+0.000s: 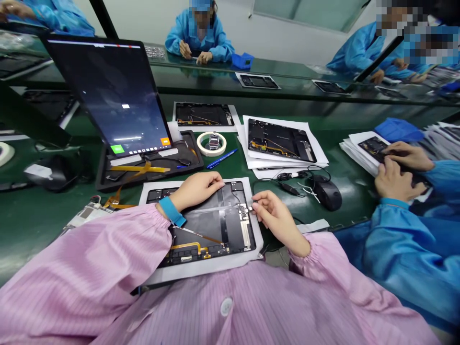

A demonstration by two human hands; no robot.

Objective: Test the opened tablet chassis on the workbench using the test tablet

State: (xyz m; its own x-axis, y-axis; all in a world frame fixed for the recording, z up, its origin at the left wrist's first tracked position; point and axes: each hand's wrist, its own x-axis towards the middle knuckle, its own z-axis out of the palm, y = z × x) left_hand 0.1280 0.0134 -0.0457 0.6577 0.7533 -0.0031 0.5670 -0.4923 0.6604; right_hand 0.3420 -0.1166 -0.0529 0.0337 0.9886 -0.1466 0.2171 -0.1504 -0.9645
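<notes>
In front of me lies an opened tablet housing [212,225] on white paper, with orange flex cables and a small circuit board [243,211] near its right edge. My left hand [197,189], with a blue wrist strap [171,211], reaches across its left part. Its fingers are bent together at the housing's top edge. At the right edge, my right hand [275,218] pinches a small cable plug [251,209] against the side beside the board. The fingers partly cover the plug.
A lit tablet screen [115,96] stands in a black tray [194,158] at the left. Behind the housing are a tape roll [201,146], a blue pen [222,158] and papers with another housing [282,139]. A mouse [326,192] and a co-worker's hands [398,179] are at the right.
</notes>
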